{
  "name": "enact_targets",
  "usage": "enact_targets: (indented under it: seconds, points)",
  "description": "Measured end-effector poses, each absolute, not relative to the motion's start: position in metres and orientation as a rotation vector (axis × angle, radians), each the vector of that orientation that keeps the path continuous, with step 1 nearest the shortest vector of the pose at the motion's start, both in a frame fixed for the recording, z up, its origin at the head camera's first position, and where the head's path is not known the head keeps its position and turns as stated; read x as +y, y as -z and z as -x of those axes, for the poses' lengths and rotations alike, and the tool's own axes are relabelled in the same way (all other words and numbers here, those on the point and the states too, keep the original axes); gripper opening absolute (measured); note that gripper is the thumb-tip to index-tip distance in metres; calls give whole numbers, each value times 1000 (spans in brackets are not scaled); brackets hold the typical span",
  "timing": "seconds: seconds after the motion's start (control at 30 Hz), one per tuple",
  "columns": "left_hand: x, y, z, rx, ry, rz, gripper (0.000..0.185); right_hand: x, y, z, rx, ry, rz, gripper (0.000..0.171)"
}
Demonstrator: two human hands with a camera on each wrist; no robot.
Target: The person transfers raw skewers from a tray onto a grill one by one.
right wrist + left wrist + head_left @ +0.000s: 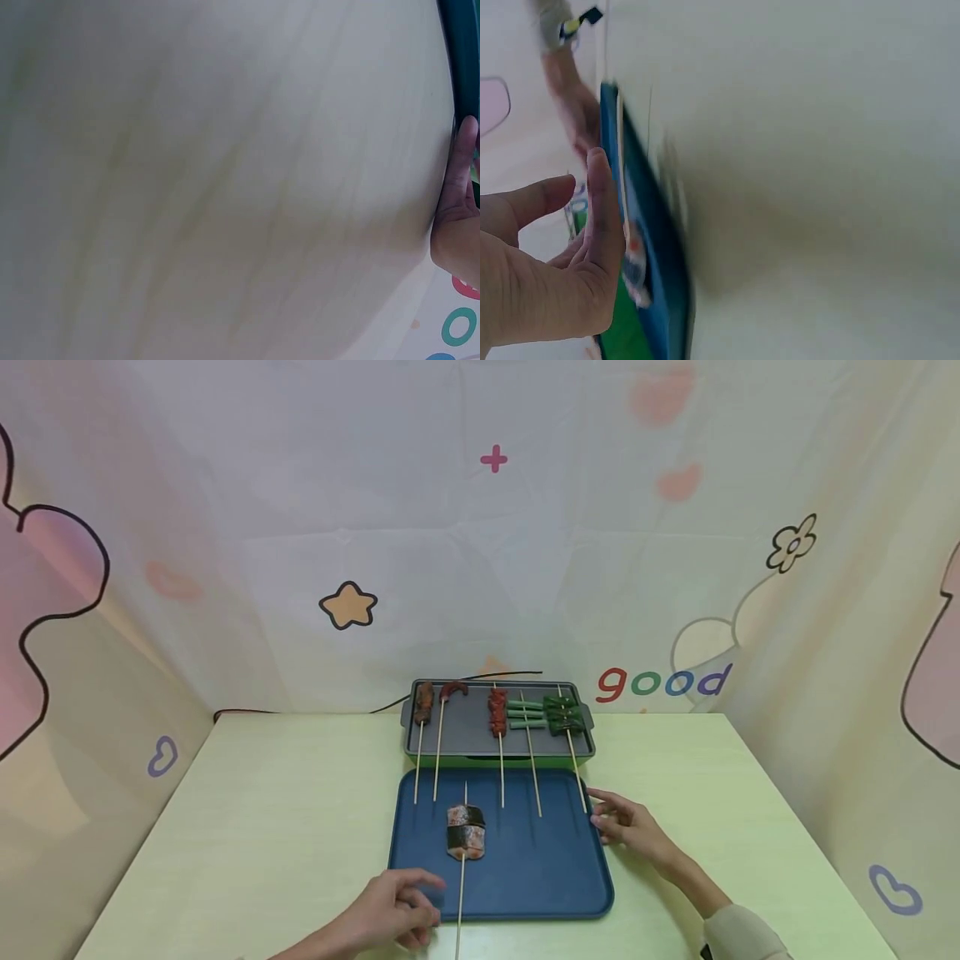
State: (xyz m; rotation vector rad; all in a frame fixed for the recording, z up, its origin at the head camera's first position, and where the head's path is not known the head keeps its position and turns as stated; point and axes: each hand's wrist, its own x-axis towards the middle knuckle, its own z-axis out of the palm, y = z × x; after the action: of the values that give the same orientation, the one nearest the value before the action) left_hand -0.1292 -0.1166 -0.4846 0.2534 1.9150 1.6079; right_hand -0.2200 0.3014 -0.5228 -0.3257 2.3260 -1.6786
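A dark blue tray lies on the table with one skewer on it, threaded with a pale, black-banded piece of food. That skewer's bare stick extends over the tray's front edge. Just left of the stick, my left hand hovers by the front left corner, fingers loosely bent with nothing between them; the left wrist view shows a gap between thumb and forefinger. At the tray's right side, my right hand rests its fingertips against the rim. Only part of that hand shows in the right wrist view.
Behind the tray stands a grill with a grey plate and green base. Several skewers lie on it, including red pieces, green stalks and leafy greens; their sticks overhang the tray. A black cord runs along the curtain.
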Motion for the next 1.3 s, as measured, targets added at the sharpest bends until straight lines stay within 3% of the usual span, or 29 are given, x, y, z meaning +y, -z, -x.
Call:
enact_targets:
  seconds: [0.33, 0.7, 1.3]
  points:
    - [-105, 512, 108, 1781, -1586, -242, 49, 301, 523, 220, 2336, 1676, 328, 54]
    - [-99, 506, 110, 1627, -1728, -186, 60, 300, 526, 220, 2333, 1683, 321, 53]
    - [-101, 502, 112, 1574, -1844, -218, 57, 300, 525, 220, 2335, 1685, 324, 53]
